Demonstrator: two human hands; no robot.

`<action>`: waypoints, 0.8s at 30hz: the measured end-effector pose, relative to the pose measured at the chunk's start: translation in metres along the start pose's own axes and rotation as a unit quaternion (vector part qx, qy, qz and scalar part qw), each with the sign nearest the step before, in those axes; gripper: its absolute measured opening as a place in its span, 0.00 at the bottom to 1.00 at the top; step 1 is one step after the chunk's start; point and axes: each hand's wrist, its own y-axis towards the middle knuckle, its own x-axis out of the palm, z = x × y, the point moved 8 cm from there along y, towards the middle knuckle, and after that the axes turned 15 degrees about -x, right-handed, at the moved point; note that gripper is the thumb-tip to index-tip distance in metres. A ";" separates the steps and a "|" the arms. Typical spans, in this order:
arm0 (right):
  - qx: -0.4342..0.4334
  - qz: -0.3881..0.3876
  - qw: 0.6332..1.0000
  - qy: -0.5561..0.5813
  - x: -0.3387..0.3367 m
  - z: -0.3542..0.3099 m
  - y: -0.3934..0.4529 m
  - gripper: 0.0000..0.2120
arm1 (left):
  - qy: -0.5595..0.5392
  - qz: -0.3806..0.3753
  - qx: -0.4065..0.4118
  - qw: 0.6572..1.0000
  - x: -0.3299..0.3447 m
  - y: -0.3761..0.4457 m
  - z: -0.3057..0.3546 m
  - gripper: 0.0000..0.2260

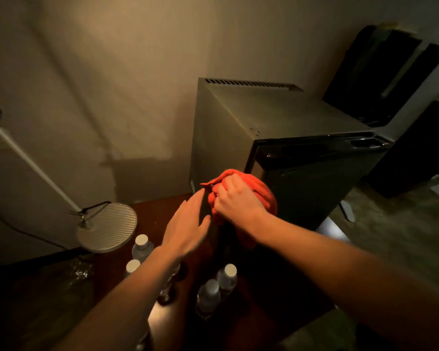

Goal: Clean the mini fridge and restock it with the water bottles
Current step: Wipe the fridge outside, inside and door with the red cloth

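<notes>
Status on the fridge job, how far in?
Early. Done: nothing visibly finished; the mini fridge door looks closed. In hand: right hand grips a bunched red cloth at the fridge's front corner, left hand open beside it. Left: water bottles stand unstocked on the dark table.

Fridge (271,117): body looks like matt grey metal, smooth top and side panels, slotted vent strip along the back edge. Door top trim (319,148) is glossy black plastic, catches highlights. Rag (261,191) bunched in the right hand (235,201) at the fridge's front left corner: orange cloth, soft, crumpled, matt. Bench (150,214) left of the fridge: dark wood-look surface, slight sheen. Bottles (208,297) on it: clear plastic, glossy, smooth white caps. Lamp base (108,226) left of the fridge: ribbed disc, satin metal look. Wall (112,84) behind: matt paint, blotchy patch low down.
</notes>
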 end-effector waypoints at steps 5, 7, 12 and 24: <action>0.037 -0.004 0.997 0.074 0.008 0.005 0.023 0.11 | 0.038 0.017 -0.042 0.998 -0.009 0.002 -0.020 0.31; 0.057 0.023 0.990 0.129 0.005 0.014 0.027 0.11 | 0.044 0.029 -0.066 0.996 -0.016 0.003 -0.025 0.31; 0.055 0.127 0.978 0.156 -0.018 0.028 0.017 0.12 | 0.008 0.065 -0.069 0.995 -0.039 -0.002 -0.016 0.30; 0.129 0.288 0.918 0.240 -0.061 0.038 -0.056 0.45 | -0.177 0.025 0.010 0.984 -0.063 -0.036 0.051 0.34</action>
